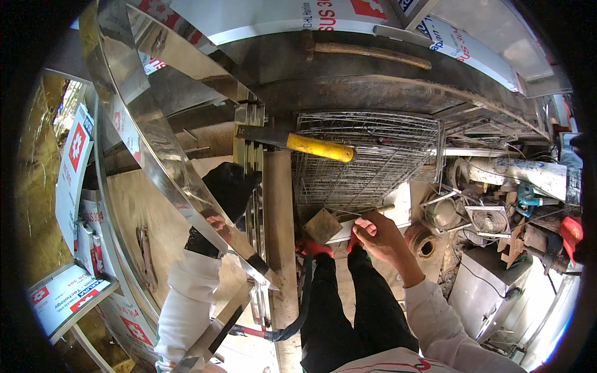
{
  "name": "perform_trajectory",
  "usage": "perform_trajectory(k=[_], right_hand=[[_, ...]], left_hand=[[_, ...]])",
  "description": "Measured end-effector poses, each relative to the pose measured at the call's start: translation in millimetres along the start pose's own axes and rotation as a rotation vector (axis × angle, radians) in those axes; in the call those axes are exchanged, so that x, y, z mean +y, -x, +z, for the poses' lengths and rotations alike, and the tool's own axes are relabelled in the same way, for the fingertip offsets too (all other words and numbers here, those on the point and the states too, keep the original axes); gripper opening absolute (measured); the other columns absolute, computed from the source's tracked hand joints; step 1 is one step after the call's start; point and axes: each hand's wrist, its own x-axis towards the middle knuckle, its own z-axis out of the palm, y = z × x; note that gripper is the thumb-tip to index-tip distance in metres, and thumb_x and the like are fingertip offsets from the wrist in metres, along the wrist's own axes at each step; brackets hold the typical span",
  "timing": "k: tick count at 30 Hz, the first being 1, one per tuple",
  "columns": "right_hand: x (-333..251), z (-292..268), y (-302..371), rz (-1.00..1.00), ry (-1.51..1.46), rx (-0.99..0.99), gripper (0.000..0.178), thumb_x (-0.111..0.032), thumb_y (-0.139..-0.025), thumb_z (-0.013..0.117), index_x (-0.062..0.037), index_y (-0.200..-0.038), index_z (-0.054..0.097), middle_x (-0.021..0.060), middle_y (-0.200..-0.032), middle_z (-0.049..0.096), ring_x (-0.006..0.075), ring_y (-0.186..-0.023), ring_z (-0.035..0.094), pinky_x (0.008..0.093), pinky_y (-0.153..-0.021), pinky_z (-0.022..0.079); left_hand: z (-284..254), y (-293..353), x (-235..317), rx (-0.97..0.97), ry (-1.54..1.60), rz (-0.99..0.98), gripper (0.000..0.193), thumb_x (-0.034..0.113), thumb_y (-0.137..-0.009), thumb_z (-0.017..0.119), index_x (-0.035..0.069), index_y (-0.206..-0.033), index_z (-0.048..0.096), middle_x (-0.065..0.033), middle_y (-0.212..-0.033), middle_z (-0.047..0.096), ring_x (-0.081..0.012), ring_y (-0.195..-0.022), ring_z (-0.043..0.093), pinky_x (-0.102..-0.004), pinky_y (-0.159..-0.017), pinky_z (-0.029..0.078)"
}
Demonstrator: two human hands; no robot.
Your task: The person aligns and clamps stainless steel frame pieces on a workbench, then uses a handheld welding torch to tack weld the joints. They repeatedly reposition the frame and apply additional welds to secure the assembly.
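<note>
My right hand (379,236) is bare and closed, its fingertips pinching a thin metal rod (343,212) that points left. My left hand (230,189), in a black glove, is behind a long polished metal strip (168,171) and beside a bundle of shiny metal bars (255,205). The strip crosses over the left wrist and mirrors part of a hand. Its grip is hidden, so I cannot tell what it holds. A yellow-handled tool (320,148) with a flat dark end lies across the bars.
A stack of wire grids (367,155) lies ahead of my legs. Beyond it, a wooden-handled hammer (373,53) rests on a dark beam. Film-covered metal panels (74,168) stand at the left. At the right are a box fan (488,221), a rusty ring (421,241) and a metal box (479,289).
</note>
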Motion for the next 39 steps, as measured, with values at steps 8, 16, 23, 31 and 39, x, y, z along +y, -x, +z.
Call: perform_trajectory(k=[8, 16, 23, 31, 39], right_hand=[[-8, -34, -3, 0.058, -0.035, 0.056, 0.025, -0.018, -0.097, 0.073, 0.0011, -0.112, 0.068, 0.0085, -0.097, 0.074, 0.0149, -0.086, 0.068, 0.03, -0.078, 0.055], [-8, -16, -6, -0.024, -0.079, 0.106, 0.024, -0.02, -0.095, 0.072, 0.0012, -0.105, 0.067, 0.0119, -0.086, 0.069, 0.0215, -0.075, 0.067, 0.0355, -0.068, 0.054], [-33, -10, -4, 0.039, -0.036, 0.032, 0.027, -0.018, -0.097, 0.071, 0.0015, -0.115, 0.067, 0.0118, -0.102, 0.074, 0.0182, -0.09, 0.07, 0.0317, -0.081, 0.055], [-6, -15, 6, 0.035, -0.026, 0.061, 0.03, -0.021, -0.094, 0.073, 0.0022, -0.112, 0.068, 0.018, -0.101, 0.073, 0.0283, -0.086, 0.072, 0.0377, -0.075, 0.057], [9, -15, 21, 0.087, 0.089, 0.096, 0.028, -0.021, -0.095, 0.073, 0.0004, -0.113, 0.068, 0.0146, -0.102, 0.074, 0.0252, -0.086, 0.072, 0.0355, -0.077, 0.057]], left_hand=[[31, 12, 11, 0.162, 0.237, -0.226, 0.039, 0.041, -0.097, 0.068, 0.008, -0.077, 0.066, -0.016, -0.072, 0.062, -0.039, -0.07, 0.063, -0.0469, -0.063, 0.048], [126, 47, -92, 0.299, -0.196, -0.161, 0.048, 0.047, -0.096, 0.07, 0.004, -0.077, 0.061, -0.014, -0.072, 0.06, -0.0349, -0.07, 0.062, -0.0452, -0.063, 0.048], [22, 13, 2, 0.074, 0.174, -0.365, 0.043, 0.044, -0.094, 0.073, 0.003, -0.086, 0.064, -0.013, -0.073, 0.062, -0.0277, -0.07, 0.063, -0.0436, -0.068, 0.05], [23, 8, -8, 0.223, 0.689, -0.352, 0.04, 0.038, -0.097, 0.071, 0.001, -0.112, 0.063, -0.0124, -0.095, 0.066, -0.023, -0.086, 0.065, -0.0386, -0.079, 0.052], [23, 5, -45, 0.216, 0.862, -0.383, 0.04, 0.035, -0.1, 0.067, 0.003, -0.124, 0.059, -0.0084, -0.108, 0.065, -0.0191, -0.095, 0.063, -0.036, -0.085, 0.052]])
